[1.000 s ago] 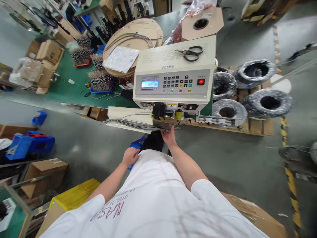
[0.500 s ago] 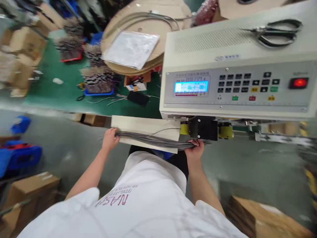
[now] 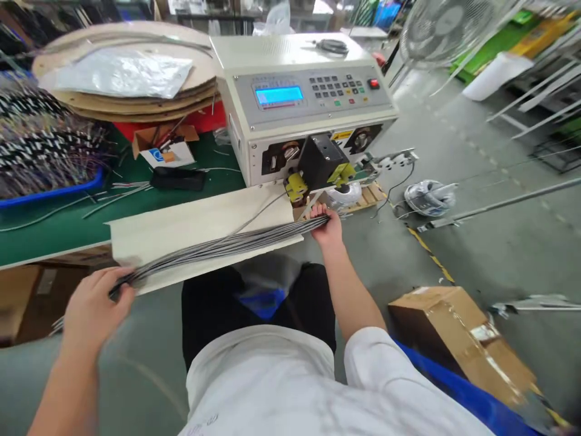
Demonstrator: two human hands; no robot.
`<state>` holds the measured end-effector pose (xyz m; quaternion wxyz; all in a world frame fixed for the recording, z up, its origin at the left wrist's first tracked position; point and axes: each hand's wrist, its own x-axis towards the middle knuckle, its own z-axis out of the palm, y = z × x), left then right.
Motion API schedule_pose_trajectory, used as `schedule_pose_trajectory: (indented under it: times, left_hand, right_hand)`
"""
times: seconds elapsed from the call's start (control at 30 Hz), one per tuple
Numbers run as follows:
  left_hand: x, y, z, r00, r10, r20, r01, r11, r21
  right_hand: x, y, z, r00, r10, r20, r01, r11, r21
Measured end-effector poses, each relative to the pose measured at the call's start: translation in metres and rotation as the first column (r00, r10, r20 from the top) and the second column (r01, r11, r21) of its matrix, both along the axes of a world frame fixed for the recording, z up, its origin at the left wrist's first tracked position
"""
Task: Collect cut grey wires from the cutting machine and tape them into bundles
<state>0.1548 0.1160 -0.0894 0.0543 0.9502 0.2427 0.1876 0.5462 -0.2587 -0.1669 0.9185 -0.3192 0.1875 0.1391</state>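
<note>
A bundle of grey cables stretches between my two hands, over a cream-coloured tray. My left hand is wrapped round the bundle's left end, and loose cable tips poke out below it. At the other end my right hand grips the bundle, with short tips showing past the fingers. One single cable runs from the yellow guide of the cable-cutting machine down to the bundle. The machine's blue display is lit.
On the green bench are a blue bin of many cut wires, a small open carton and a dark flat object. Large cardboard reels sit behind. Cable coils, a carton and a fan stand right.
The view has tilted up and swung right, bringing the fan and floor into sight. Both hands still hold the cable bundle over the tray.
</note>
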Motion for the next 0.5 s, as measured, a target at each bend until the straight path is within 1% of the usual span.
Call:
schedule_pose_trajectory:
  times: [0.07, 0.1, 0.17, 0.23, 0.33, 0.4, 0.5]
  left_hand:
    - [0.016, -0.017, 0.004, 0.998, -0.032, 0.045, 0.032, 0.999, -0.003]
    - [0.03, -0.03, 0.005, 0.997, -0.062, 0.051, 0.062, 0.998, -0.01]
    - [0.066, -0.062, 0.008, 0.99, -0.137, 0.042, 0.138, 0.99, -0.034]
    - [0.108, -0.096, 0.009, 0.979, -0.2, 0.037, 0.202, 0.978, -0.051]
    - [0.164, -0.137, 0.005, 0.969, -0.248, 0.02, 0.248, 0.968, -0.02]
    - [0.189, -0.154, 0.002, 0.971, -0.24, 0.009, 0.239, 0.971, 0.023]
    - [0.207, -0.165, -0.001, 0.976, -0.218, -0.001, 0.217, 0.971, 0.1]
  right_hand:
    - [-0.006, -0.001, 0.006, 0.997, -0.011, -0.07, 0.014, 0.999, 0.043]
    - [-0.009, -0.002, 0.008, 0.994, -0.014, -0.111, 0.021, 0.998, 0.066]
    - [-0.014, -0.005, 0.011, 0.989, -0.028, -0.146, 0.042, 0.995, 0.09]
    - [-0.017, -0.007, 0.013, 0.991, -0.023, -0.132, 0.039, 0.992, 0.117]
    - [-0.02, -0.01, 0.014, 0.997, 0.01, -0.081, 0.004, 0.986, 0.166]
    - [-0.02, -0.011, 0.016, 0.998, 0.014, -0.069, -0.001, 0.982, 0.187]
    - [-0.018, -0.013, 0.017, 0.998, 0.026, -0.055, -0.015, 0.979, 0.203]
